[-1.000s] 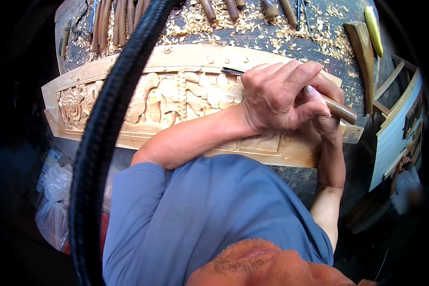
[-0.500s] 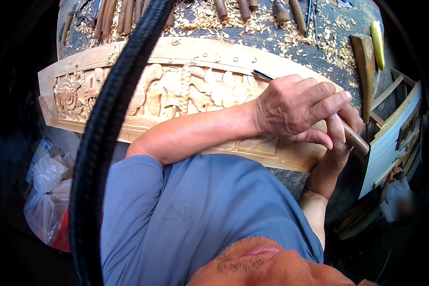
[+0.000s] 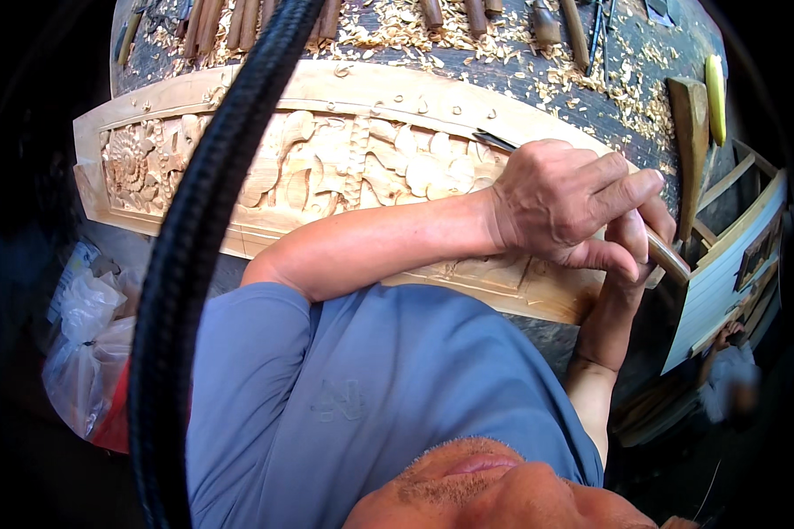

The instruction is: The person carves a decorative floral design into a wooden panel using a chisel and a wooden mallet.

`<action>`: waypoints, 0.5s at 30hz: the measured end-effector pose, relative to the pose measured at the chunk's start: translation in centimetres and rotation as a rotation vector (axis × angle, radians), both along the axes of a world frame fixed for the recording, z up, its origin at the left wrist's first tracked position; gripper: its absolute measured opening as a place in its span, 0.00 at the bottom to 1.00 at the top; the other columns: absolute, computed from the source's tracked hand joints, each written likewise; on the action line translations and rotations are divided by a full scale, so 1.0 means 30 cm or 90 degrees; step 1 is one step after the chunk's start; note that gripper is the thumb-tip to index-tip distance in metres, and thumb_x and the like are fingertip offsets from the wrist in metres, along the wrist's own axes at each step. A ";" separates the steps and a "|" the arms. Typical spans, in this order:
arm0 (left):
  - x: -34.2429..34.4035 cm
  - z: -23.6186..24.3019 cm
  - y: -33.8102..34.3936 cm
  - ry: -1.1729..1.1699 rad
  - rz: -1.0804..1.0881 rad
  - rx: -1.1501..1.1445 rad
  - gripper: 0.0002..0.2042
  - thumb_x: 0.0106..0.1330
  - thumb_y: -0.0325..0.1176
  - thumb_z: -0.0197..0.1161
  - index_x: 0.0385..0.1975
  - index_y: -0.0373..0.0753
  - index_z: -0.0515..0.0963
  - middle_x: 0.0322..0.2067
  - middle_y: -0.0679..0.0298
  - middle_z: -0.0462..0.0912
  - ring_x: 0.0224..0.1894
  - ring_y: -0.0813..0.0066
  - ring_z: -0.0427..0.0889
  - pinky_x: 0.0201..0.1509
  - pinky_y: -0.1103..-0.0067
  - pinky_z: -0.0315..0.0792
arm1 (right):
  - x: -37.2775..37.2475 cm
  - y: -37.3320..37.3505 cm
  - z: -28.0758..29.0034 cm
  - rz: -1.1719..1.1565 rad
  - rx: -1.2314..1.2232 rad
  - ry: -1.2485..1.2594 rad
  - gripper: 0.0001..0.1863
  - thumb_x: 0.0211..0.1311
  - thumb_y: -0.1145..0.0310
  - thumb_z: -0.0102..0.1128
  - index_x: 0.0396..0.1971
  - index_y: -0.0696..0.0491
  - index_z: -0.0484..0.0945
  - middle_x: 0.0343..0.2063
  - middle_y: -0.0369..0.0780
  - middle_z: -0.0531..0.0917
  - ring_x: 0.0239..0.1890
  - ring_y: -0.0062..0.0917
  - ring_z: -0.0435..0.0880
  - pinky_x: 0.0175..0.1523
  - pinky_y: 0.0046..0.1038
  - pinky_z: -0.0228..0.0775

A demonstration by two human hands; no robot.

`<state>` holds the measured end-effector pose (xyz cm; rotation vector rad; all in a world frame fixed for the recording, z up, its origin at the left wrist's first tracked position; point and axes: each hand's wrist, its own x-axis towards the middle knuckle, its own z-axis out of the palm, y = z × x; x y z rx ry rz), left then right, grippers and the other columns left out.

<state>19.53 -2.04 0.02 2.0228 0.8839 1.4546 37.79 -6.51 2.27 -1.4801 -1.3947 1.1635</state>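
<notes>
"Chisel [image 3: 668, 255] location, head view?"
"Between one and three o'clock, over the carved panel [image 3: 415, 163]; blade [image 3: 496, 139] toward ten."
"Grip state?"
"Left hand [image 3: 556, 198] closed around its front; right hand [image 3: 628, 236] wrapped behind."

A pale wood-framed panel [image 3: 715, 295] shows right of the dark workbench [image 3: 513, 78].

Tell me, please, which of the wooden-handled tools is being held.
The carving tool in the left hand and right hand, its dark blade over the carved panel; the other wooden-handled tools lie beyond the panel on the bench among shavings.
</notes>
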 end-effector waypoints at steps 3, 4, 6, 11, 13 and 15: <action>-0.028 0.000 -0.006 0.030 0.022 -0.043 0.35 0.67 0.66 0.59 0.51 0.35 0.81 0.28 0.62 0.85 0.25 0.67 0.86 0.26 0.76 0.77 | -0.068 0.038 -0.004 0.052 -0.027 -0.033 0.13 0.66 0.65 0.63 0.37 0.62 0.84 0.28 0.40 0.86 0.30 0.22 0.81 0.38 0.27 0.74; -0.032 0.006 0.007 0.039 0.049 -0.030 0.34 0.67 0.66 0.59 0.51 0.36 0.81 0.28 0.62 0.85 0.25 0.67 0.86 0.26 0.76 0.77 | -0.073 0.057 -0.005 0.053 -0.035 -0.017 0.13 0.66 0.65 0.63 0.37 0.61 0.84 0.28 0.39 0.86 0.30 0.21 0.81 0.37 0.27 0.74; -0.026 0.014 0.010 0.052 0.057 -0.019 0.33 0.67 0.65 0.60 0.53 0.37 0.81 0.29 0.62 0.85 0.25 0.67 0.85 0.27 0.76 0.76 | -0.058 0.051 -0.012 0.030 -0.036 -0.025 0.13 0.65 0.65 0.63 0.38 0.61 0.85 0.28 0.39 0.86 0.30 0.20 0.81 0.37 0.27 0.74; 0.006 0.011 -0.012 0.023 0.007 0.042 0.34 0.68 0.63 0.60 0.59 0.37 0.77 0.38 0.60 0.86 0.33 0.65 0.87 0.33 0.74 0.79 | 0.026 0.006 0.001 0.027 0.060 0.080 0.16 0.59 0.67 0.63 0.41 0.65 0.83 0.34 0.42 0.86 0.36 0.22 0.82 0.44 0.26 0.73; 0.002 0.015 -0.026 0.036 -0.021 0.061 0.33 0.69 0.61 0.59 0.62 0.37 0.75 0.49 0.56 0.84 0.40 0.64 0.87 0.41 0.72 0.80 | 0.033 -0.014 0.060 0.031 0.049 0.105 0.18 0.61 0.67 0.61 0.45 0.64 0.81 0.40 0.41 0.84 0.43 0.23 0.81 0.53 0.27 0.71; 0.004 0.013 -0.035 0.033 -0.020 0.115 0.33 0.70 0.60 0.58 0.63 0.38 0.75 0.53 0.55 0.83 0.43 0.64 0.87 0.46 0.71 0.80 | 0.103 -0.008 0.091 0.105 0.015 0.140 0.18 0.63 0.67 0.60 0.47 0.64 0.81 0.43 0.42 0.84 0.47 0.24 0.81 0.58 0.29 0.70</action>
